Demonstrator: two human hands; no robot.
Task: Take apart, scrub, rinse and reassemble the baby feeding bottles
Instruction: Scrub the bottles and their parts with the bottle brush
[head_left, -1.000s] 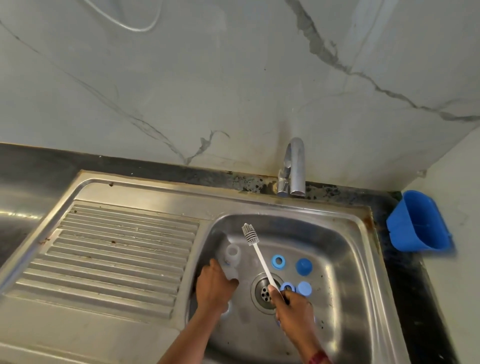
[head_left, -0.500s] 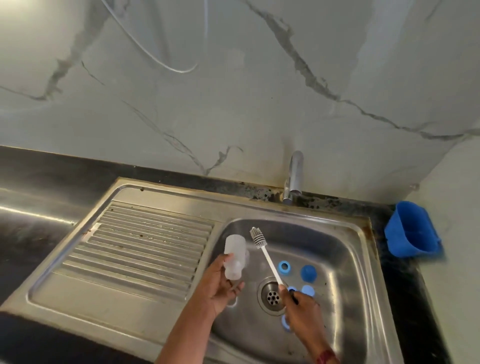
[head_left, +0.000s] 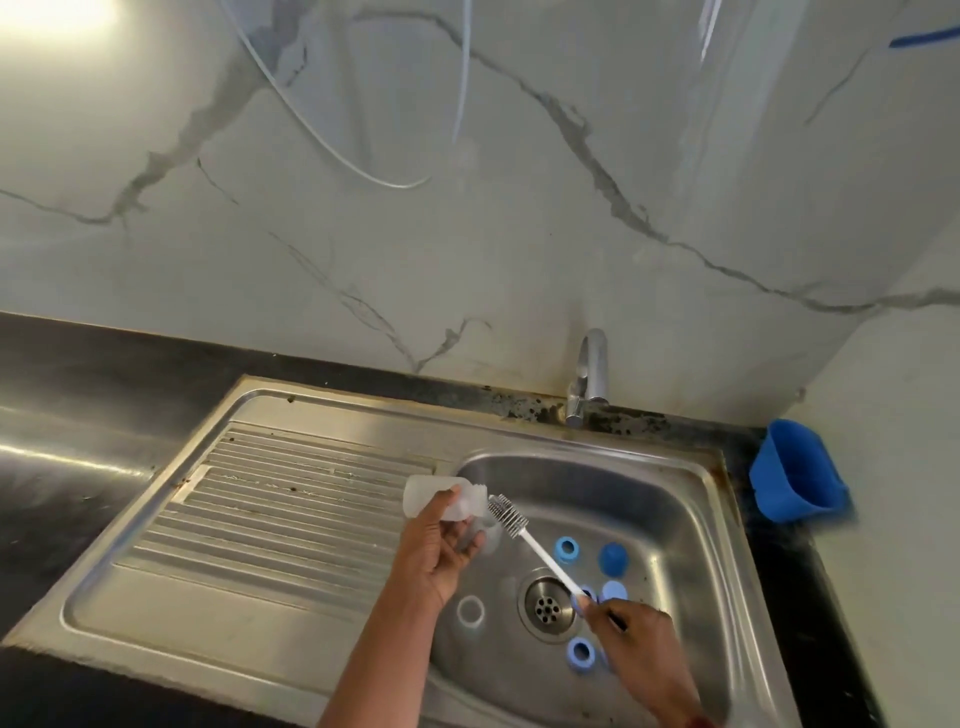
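A person's left hand (head_left: 441, 551) holds a clear baby bottle (head_left: 431, 493) on its side above a steel sink (head_left: 675, 519), the mouth facing right. The right hand (head_left: 639, 644) grips a white bottle brush (head_left: 535, 545), its bristles just at the bottle's mouth. Blue rings (head_left: 567, 548), a blue cap (head_left: 613, 558) and a white ring (head_left: 470, 611) lie around the drain (head_left: 547, 605).

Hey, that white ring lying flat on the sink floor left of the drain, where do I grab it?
Come straight down from above and pinch the wall of the white ring, one fingertip inside the hole, thumb outside. It lies flat on the sink floor, opening up, so a sideways approach would likely slip off.
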